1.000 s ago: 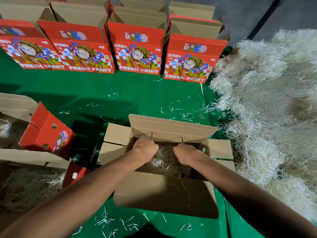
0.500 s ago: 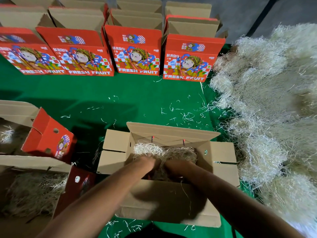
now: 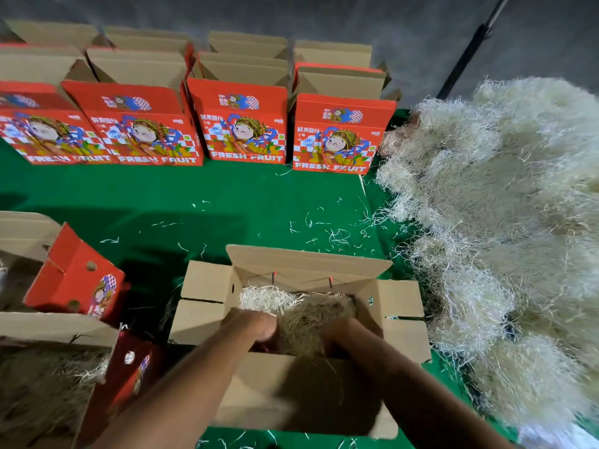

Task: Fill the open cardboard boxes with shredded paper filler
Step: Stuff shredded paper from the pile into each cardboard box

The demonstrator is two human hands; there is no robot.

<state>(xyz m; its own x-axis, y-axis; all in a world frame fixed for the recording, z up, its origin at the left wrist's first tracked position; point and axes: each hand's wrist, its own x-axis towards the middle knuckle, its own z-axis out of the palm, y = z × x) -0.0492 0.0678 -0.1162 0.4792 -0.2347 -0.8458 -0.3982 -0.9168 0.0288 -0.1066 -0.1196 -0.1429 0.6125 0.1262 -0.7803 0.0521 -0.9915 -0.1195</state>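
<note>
An open cardboard box (image 3: 309, 262) stands on the green cloth right in front of me, flaps spread out. Shredded paper filler (image 3: 291, 304) lies inside it, pale at the back and shadowed nearer me. Both my hands reach down into the near side of the box. My left hand (image 3: 261, 328) and my right hand (image 3: 337, 335) are sunk into the filler side by side. Their fingers are buried in the strands, so how they are held is hidden.
A large heap of loose pale filler (image 3: 502, 222) covers the right side. A row of several red "Fresh Fruit" boxes (image 3: 243, 124) stands open along the back. Two open boxes sit at the left, the nearer one (image 3: 48, 384) holding filler. Stray strands dot the green cloth (image 3: 194, 205).
My hands have shifted from the far part of the box toward its near side and sunk lower into the filler. The view has moved closer over the box.
</note>
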